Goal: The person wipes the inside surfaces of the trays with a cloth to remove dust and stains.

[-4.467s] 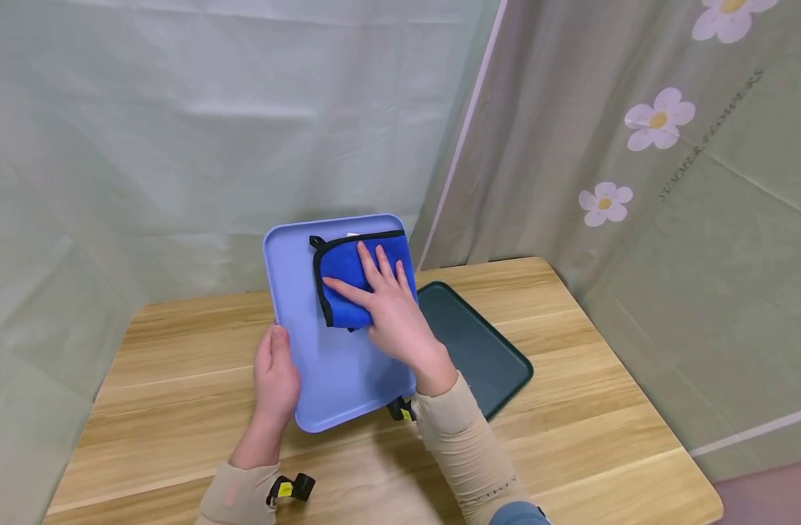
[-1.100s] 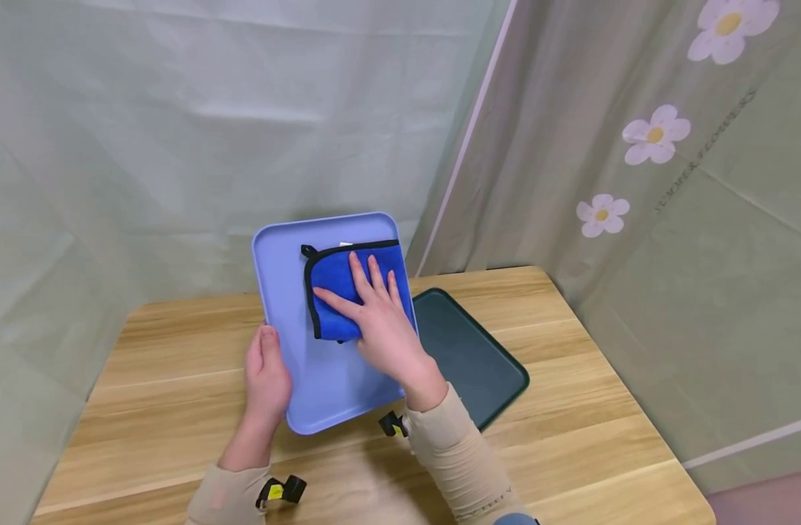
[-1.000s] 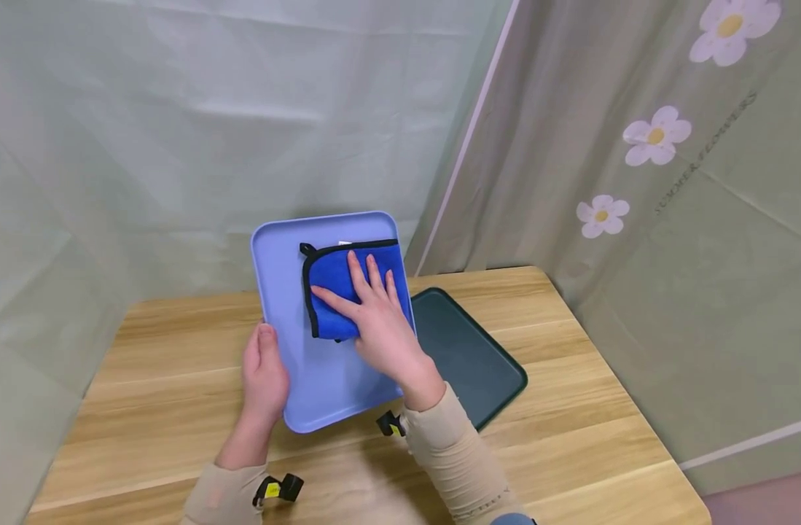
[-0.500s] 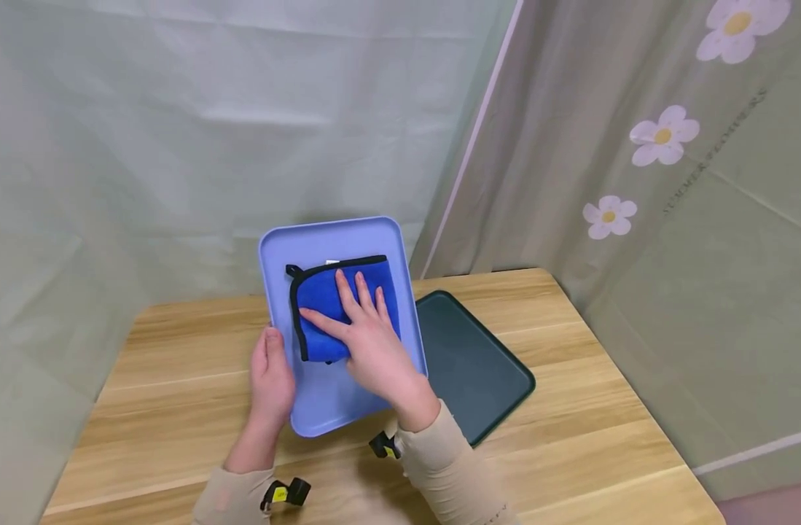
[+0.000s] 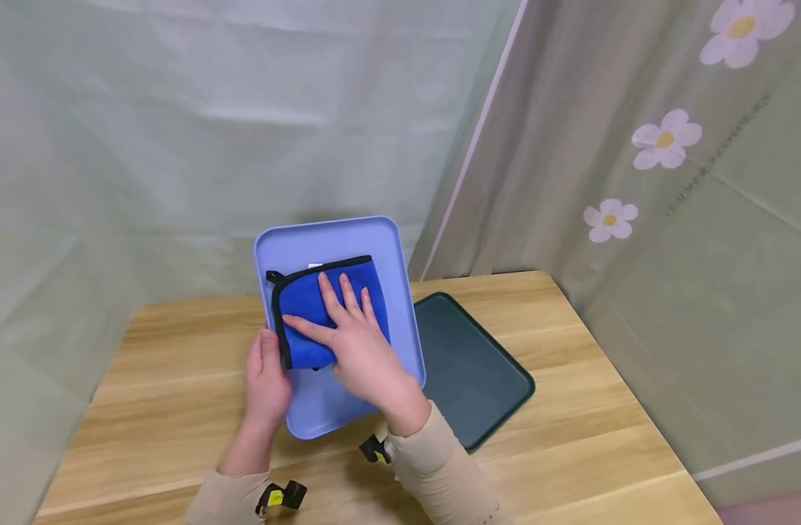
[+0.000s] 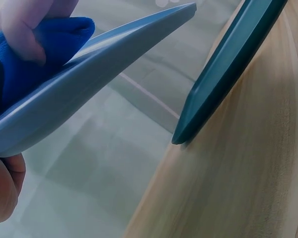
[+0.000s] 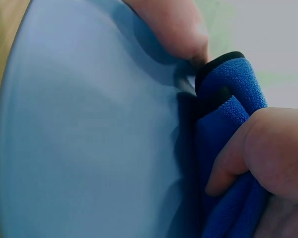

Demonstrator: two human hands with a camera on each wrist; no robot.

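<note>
My left hand (image 5: 267, 383) grips the left rim of a light blue rectangular tray (image 5: 328, 412), its thumb along the edge; in the left wrist view its fingers (image 6: 4, 193) curl under the tray. The tray is held tilted above the table. A folded blue cloth (image 5: 305, 354) with black edging and a corner loop lies against the tray's inner face. With fingers spread and straight, my right hand (image 5: 364, 357) presses the cloth flat. Its thumb (image 7: 227, 171) sits against the cloth's folds in the right wrist view, close to the left thumb.
A dark green tray (image 5: 472, 375) lies on the wooden table (image 5: 157, 386), partly behind the blue one. Pale fabric (image 5: 177, 146) hangs behind the table, and a flowered curtain (image 5: 662, 292) stands along the right side. Both wrists carry small black cameras.
The right hand and cloth have slid left and down across the tray, from its right side to the left rim near the left thumb. The left hand keeps its grip.
</note>
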